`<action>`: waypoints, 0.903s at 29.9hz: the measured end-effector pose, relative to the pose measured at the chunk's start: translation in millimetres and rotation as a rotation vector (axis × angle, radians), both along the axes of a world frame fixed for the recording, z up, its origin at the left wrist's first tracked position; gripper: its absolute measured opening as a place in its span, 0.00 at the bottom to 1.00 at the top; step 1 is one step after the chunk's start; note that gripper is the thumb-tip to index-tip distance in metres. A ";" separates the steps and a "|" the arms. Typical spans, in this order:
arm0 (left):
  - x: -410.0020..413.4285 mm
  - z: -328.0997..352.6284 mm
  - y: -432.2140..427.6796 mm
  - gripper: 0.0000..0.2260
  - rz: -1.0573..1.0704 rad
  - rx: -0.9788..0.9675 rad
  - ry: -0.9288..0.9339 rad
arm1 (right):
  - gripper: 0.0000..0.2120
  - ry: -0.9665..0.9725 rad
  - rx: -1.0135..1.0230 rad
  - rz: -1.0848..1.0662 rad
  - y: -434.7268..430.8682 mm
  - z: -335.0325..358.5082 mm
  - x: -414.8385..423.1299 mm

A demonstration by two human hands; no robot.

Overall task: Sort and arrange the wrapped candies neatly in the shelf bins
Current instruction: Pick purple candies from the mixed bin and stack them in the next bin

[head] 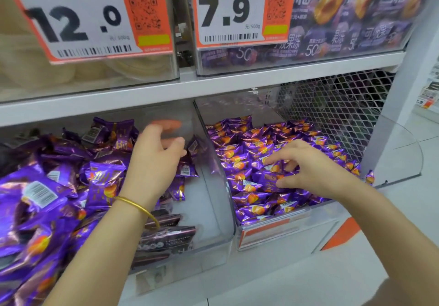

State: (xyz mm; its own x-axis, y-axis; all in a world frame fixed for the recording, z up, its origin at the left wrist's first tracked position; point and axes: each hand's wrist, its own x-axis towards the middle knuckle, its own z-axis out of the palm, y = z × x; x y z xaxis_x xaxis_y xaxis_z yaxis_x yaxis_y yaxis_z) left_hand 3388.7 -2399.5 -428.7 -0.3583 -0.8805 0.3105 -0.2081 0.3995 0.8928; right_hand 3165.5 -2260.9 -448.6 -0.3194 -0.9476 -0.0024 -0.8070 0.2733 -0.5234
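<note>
— Left hand (154, 160): state?
— Relaxed, holding nothing, over large wrapped candies (102, 179) heaped in left bin (204, 201).
— Right hand (308, 170)?
— Fingers splayed, touching small wrapped candies (249, 186) filling right bin (273, 230).

The left forearm (107, 246) and right forearm (380, 215) reached forward side by side, both bare. The left hand (154, 160) was lifted with its back to the camera, its fingers (174, 142) loosely bent and blurred. The right hand (306, 166) was held palm down, fingers spread and pointing left, the thumb (283, 183) set apart below them.
</note>
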 end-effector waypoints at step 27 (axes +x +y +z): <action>-52.6 -43.0 -82.4 0.44 -0.267 -0.124 -1.383 | 0.15 -0.092 -0.430 -0.065 -31.0 6.5 33.6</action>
